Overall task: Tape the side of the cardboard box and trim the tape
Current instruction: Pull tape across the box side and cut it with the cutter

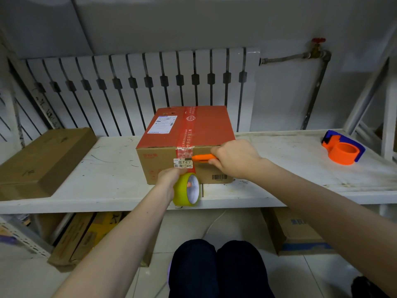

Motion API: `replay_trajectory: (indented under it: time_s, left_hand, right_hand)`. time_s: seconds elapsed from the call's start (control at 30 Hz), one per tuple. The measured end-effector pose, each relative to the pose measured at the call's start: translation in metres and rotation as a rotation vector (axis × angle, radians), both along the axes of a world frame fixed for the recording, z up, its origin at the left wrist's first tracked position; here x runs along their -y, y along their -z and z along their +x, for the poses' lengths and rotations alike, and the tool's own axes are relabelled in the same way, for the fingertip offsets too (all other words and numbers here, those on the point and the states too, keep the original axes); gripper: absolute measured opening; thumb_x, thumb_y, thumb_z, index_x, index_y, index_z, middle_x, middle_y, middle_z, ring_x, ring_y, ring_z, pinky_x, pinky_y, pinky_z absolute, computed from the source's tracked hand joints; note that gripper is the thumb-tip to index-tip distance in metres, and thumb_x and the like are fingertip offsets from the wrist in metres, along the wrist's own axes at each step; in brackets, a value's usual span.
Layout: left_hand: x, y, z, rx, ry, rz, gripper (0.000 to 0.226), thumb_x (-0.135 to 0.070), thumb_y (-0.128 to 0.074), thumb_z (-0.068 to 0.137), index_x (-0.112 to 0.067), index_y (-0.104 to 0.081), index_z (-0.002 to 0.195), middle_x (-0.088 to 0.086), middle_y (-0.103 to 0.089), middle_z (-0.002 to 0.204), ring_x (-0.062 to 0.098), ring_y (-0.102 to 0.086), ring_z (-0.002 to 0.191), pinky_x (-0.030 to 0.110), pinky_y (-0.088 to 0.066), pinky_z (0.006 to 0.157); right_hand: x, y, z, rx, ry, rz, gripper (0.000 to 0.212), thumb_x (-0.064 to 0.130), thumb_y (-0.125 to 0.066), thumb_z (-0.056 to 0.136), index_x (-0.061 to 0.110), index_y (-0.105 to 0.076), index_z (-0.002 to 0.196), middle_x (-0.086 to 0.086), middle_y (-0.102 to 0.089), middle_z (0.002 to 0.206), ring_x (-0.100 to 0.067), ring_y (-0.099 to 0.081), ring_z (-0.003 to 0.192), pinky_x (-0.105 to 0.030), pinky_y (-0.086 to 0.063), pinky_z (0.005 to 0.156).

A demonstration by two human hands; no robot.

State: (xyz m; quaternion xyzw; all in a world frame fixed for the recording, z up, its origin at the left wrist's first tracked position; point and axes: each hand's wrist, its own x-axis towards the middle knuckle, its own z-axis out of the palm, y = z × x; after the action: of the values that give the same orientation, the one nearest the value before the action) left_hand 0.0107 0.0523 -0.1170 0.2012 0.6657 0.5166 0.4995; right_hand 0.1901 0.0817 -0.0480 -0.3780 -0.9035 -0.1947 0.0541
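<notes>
A cardboard box with a red top stands on the white shelf. A strip of clear tape runs down the middle of its front side, over a white label reading 8737. My left hand grips a yellow tape roll just below that label, in front of the box's lower edge. My right hand holds an orange utility knife, its tip touching the tape beside the label.
A flat brown cardboard box lies at the shelf's left end. An orange and blue tape dispenser sits at the right. A white radiator stands behind. More boxes are stored under the shelf, and my knees are below.
</notes>
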Motion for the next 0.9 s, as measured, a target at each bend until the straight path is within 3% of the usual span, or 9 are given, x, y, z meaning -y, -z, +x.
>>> replay_trajectory:
  time_s: [0.07, 0.23, 0.37, 0.5, 0.63, 0.73, 0.8, 0.9]
  left_hand:
    - [0.000, -0.001, 0.001, 0.007, -0.001, -0.002, 0.023, -0.008, -0.071, 0.077, -0.004, -0.066, 0.100, 0.017, -0.068, 0.102, 0.032, -0.065, 0.085, 0.041, -0.055, 0.080]
    - [0.002, -0.005, 0.003, -0.044, -0.019, -0.006, 0.015, -0.008, -0.071, 0.079, -0.007, -0.063, 0.092, 0.016, -0.066, 0.096, 0.032, -0.063, 0.084, 0.046, -0.054, 0.090]
    - [0.001, -0.007, 0.004, -0.078, 0.004, -0.025, 0.011, -0.009, -0.070, 0.080, -0.005, -0.062, 0.086, 0.010, -0.063, 0.074, 0.023, -0.058, 0.060, 0.032, -0.053, 0.055]
    - [0.001, -0.009, 0.003, -0.099, 0.011, -0.044, 0.017, -0.011, -0.071, 0.080, -0.005, -0.063, 0.093, 0.009, -0.063, 0.074, 0.021, -0.057, 0.058, 0.024, -0.049, 0.042]
    - [-0.001, -0.008, 0.003, -0.117, 0.007, -0.035, 0.015, -0.010, -0.070, 0.080, -0.006, -0.063, 0.093, 0.008, -0.063, 0.079, 0.024, -0.059, 0.067, 0.030, -0.049, 0.059]
    - [-0.002, -0.009, 0.003, -0.167, 0.004, -0.048, 0.010, -0.011, -0.070, 0.081, -0.007, -0.062, 0.084, 0.010, -0.062, 0.091, 0.025, -0.058, 0.082, 0.032, -0.045, 0.074]
    - [-0.002, -0.010, 0.002, -0.171, -0.001, -0.047, 0.013, -0.011, -0.072, 0.078, -0.007, -0.062, 0.085, 0.010, -0.063, 0.090, 0.026, -0.059, 0.083, 0.033, -0.048, 0.076]
    - [-0.008, -0.004, -0.006, -0.142, 0.025, -0.055, 0.013, -0.012, -0.075, 0.070, -0.009, -0.065, 0.078, 0.013, -0.070, 0.099, 0.031, -0.066, 0.087, 0.041, -0.055, 0.085]
  right_hand:
    - [0.002, 0.000, 0.000, 0.002, 0.005, -0.004, 0.035, 0.046, -0.035, 0.097, 0.018, -0.055, 0.096, 0.000, -0.052, 0.073, -0.020, -0.050, 0.064, -0.030, -0.041, 0.056]
    - [0.005, 0.000, -0.007, 0.033, 0.024, -0.002, 0.034, 0.045, -0.036, 0.097, 0.018, -0.056, 0.098, 0.000, -0.052, 0.072, -0.020, -0.050, 0.062, -0.030, -0.040, 0.054]
    - [0.006, -0.003, -0.011, 0.067, 0.017, 0.019, 0.035, 0.045, -0.036, 0.097, 0.016, -0.057, 0.101, -0.004, -0.064, 0.083, -0.022, -0.055, 0.068, -0.030, -0.039, 0.056]
    - [0.010, -0.010, -0.018, 0.147, 0.034, 0.027, 0.034, 0.042, -0.037, 0.098, 0.015, -0.057, 0.102, -0.004, -0.061, 0.083, -0.024, -0.055, 0.069, -0.030, -0.039, 0.058]
    - [0.013, -0.017, -0.030, 0.267, 0.071, 0.063, 0.033, 0.038, -0.037, 0.099, 0.014, -0.060, 0.102, -0.004, -0.062, 0.086, -0.025, -0.059, 0.074, -0.030, -0.039, 0.056]
    - [0.015, -0.022, -0.041, 0.348, 0.123, 0.089, 0.025, 0.027, -0.040, 0.100, 0.014, -0.061, 0.098, 0.000, -0.050, 0.069, -0.020, -0.050, 0.062, -0.027, -0.029, 0.046]
    - [0.017, -0.027, -0.046, 0.386, 0.153, 0.094, 0.021, 0.020, -0.041, 0.099, 0.014, -0.058, 0.088, 0.001, -0.039, 0.060, -0.017, -0.040, 0.052, -0.028, -0.026, 0.044]
    - [0.017, -0.024, -0.041, 0.479, 0.181, 0.067, 0.033, 0.014, -0.042, 0.096, 0.013, -0.044, 0.063, 0.000, -0.039, 0.059, -0.017, -0.036, 0.050, -0.027, -0.033, 0.048]
